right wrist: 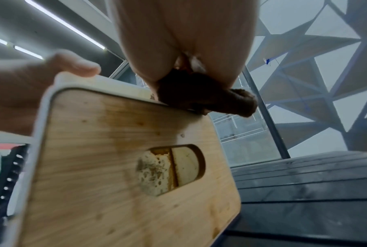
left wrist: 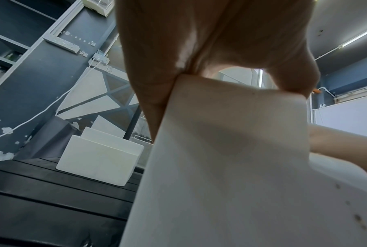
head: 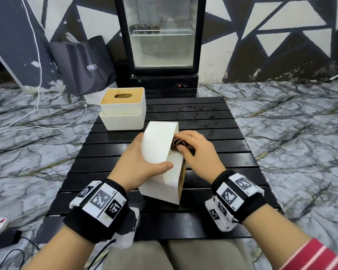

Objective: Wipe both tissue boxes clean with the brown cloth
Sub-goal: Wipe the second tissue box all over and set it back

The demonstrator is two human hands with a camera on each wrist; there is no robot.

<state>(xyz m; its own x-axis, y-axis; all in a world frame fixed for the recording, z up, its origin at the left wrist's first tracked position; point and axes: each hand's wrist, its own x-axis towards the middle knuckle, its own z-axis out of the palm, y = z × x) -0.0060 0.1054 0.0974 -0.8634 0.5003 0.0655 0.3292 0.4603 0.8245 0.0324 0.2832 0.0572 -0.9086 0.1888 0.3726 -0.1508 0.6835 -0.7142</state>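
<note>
A white tissue box (head: 160, 152) stands tipped on its side in the middle of the black slatted table (head: 213, 117), its wooden lid (right wrist: 119, 167) facing right. My left hand (head: 142, 164) grips its upper left edge, thumb over the top. My right hand (head: 195, 151) holds the bunched brown cloth (head: 180, 146) and presses it on the box's top edge. In the right wrist view the brown cloth (right wrist: 201, 98) sits on the rim above the lid. The second white tissue box (head: 123, 110) stands upright at the far left of the table, untouched.
A glass-door fridge (head: 160, 36) stands behind the table, with a dark bag (head: 84, 63) to its left. White cables (head: 37, 98) trail over the marble floor. Dark specks dot the held box's side (head: 174, 172).
</note>
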